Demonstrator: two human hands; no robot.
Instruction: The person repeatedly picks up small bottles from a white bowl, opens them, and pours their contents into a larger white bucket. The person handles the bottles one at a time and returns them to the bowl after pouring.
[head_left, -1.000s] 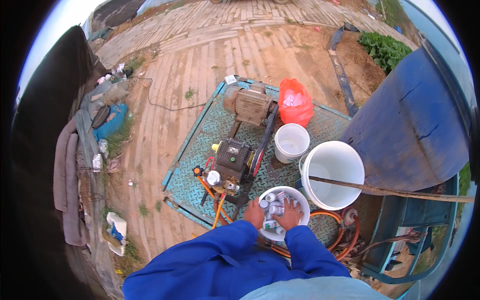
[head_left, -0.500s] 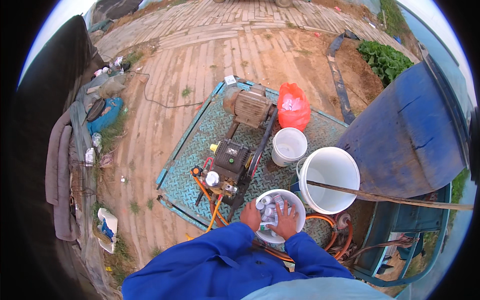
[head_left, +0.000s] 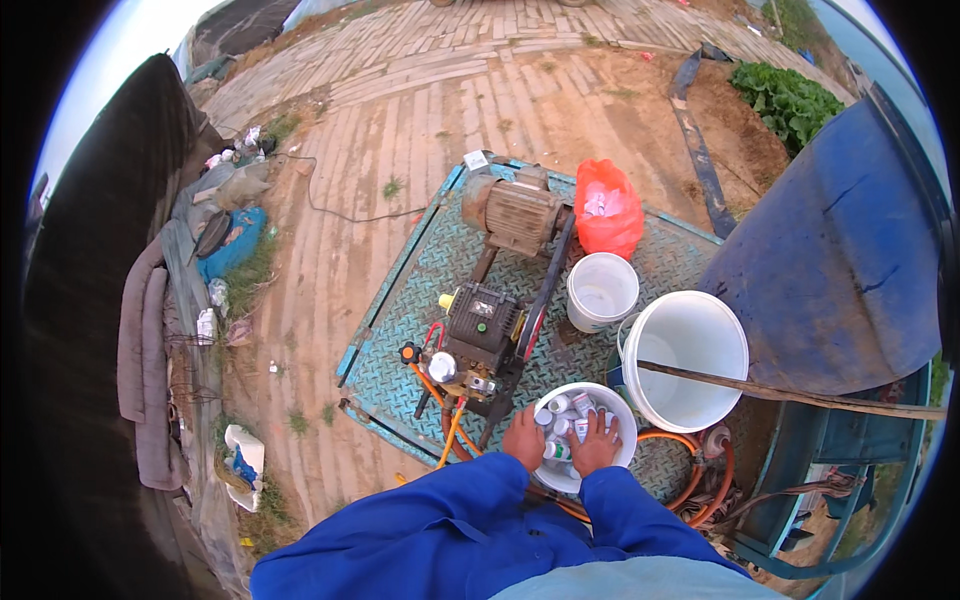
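Note:
Both hands are at a white bucket (head_left: 628,420) filled with small white bottles (head_left: 567,408), several with printed labels. My left hand (head_left: 523,439) lies over the bucket's left side, its fingers bent and pressed together. What those fingers hold, if anything, is hidden. Across the bottles on the right, my right hand (head_left: 596,443) rests palm down with its fingers apart. A bottle with a green band (head_left: 556,451) lies between the hands. The sleeves of my blue jacket (head_left: 420,520) reach to the wrists.
The bucket stands on a teal tread-plate platform (head_left: 400,330). Beside it are a pump (head_left: 483,322) with a motor (head_left: 522,215), an orange hose (head_left: 690,485), a larger white bucket (head_left: 690,345) with a stick (head_left: 780,388) across it, a smaller pail (head_left: 603,285), a red bag (head_left: 610,225) and a blue barrel (head_left: 830,270).
The whole scene has shifted rightward in the picture. Within the bucket the bottles lie differently, and the green-banded one shows near my left hand. Both hands remain at the bucket.

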